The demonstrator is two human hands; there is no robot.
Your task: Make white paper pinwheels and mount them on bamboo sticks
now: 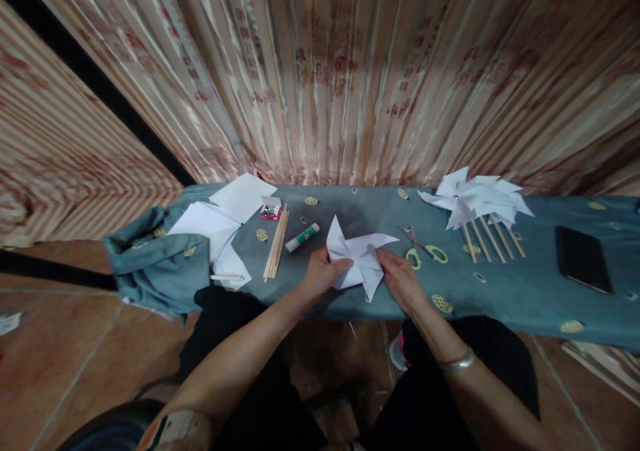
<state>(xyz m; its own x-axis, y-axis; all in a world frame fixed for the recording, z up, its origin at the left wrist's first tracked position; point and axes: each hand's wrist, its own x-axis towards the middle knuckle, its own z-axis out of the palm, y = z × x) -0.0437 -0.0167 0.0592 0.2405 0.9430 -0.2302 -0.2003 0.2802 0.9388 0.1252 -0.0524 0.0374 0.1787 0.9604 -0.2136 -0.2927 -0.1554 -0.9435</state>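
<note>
Between both hands is a white paper pinwheel (356, 254), its blades folded in towards the centre and no stick showing on it. My left hand (321, 272) grips its left side, with the thumb lying on the paper near the middle. My right hand (399, 276) pinches the right side, fingers partly hidden by the blade. To the left lies a green and white glue stick (303, 237). Just right of my right hand are scissors (425, 246) with yellow-green handles.
Several wooden sticks (276, 243) lie beside a small red and white box (271, 208) of metal pieces. White paper sheets (204, 224) are at the left. Finished pinwheels (483, 198) on sticks and a dark phone (583, 259) lie right. A striped curtain (350, 71) hangs behind.
</note>
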